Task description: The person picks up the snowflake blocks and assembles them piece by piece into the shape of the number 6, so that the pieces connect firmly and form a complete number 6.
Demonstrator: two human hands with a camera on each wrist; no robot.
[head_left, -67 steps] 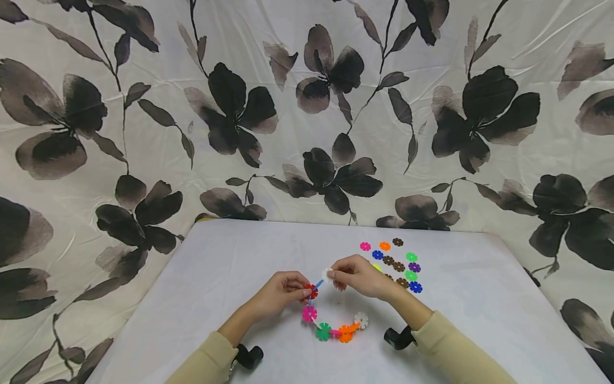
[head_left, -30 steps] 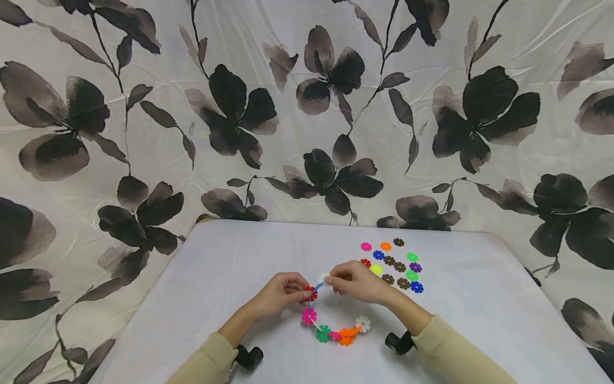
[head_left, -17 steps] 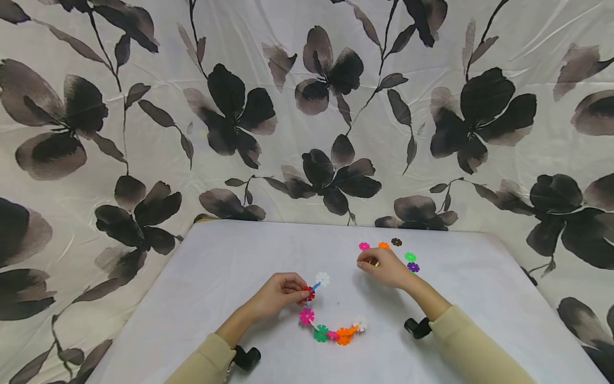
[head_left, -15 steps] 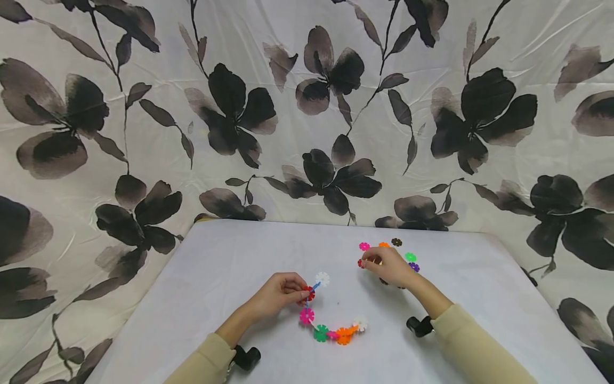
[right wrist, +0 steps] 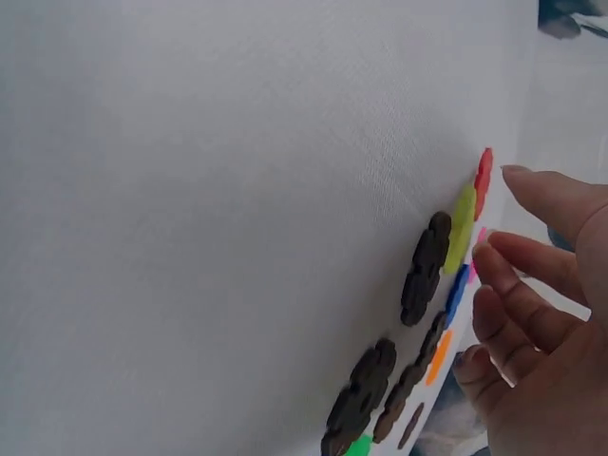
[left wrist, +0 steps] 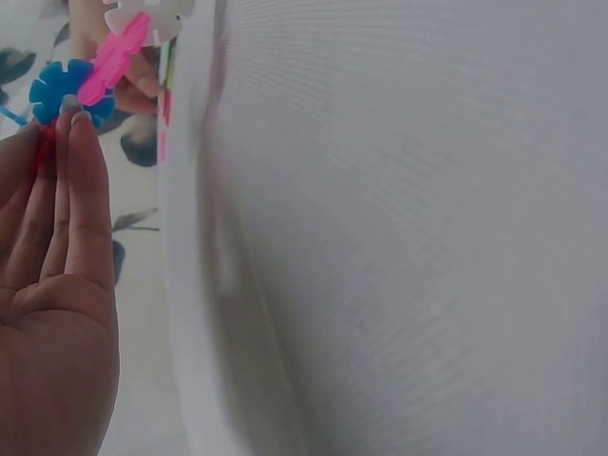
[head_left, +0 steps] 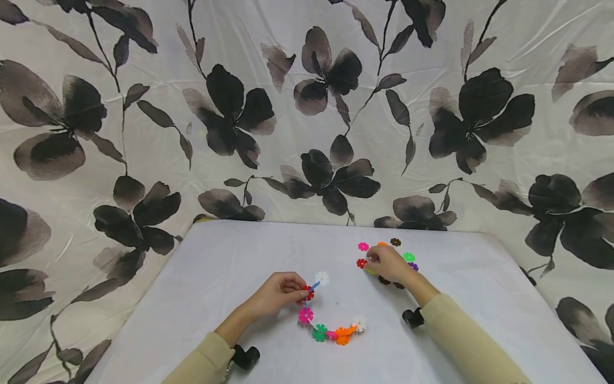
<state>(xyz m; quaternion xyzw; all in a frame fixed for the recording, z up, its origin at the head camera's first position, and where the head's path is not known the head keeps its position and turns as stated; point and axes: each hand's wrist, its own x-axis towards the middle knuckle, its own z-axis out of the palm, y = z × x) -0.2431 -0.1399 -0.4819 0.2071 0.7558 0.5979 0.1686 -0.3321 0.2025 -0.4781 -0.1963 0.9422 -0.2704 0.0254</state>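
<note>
In the head view my left hand pinches a red notched plastic disc, part of a curved chain of interlocking flower-shaped discs. Above it stands a white disc; below, the chain curves through pink, green and orange discs to another white one. The left wrist view shows a blue disc at my fingertips. My right hand hovers over loose discs, thumb and fingers apart and holding nothing. Its fingertips are close to a yellow disc and a red loose disc.
Around the right hand lie more loose discs: a pink one, a brown one, a green one and a purple one. Some are hidden under the hand. A floral cloth hangs behind the white table.
My right hand has let go of the white disc at the chain's upper end and moved right and away to the loose discs. The left hand keeps its place on the chain.
</note>
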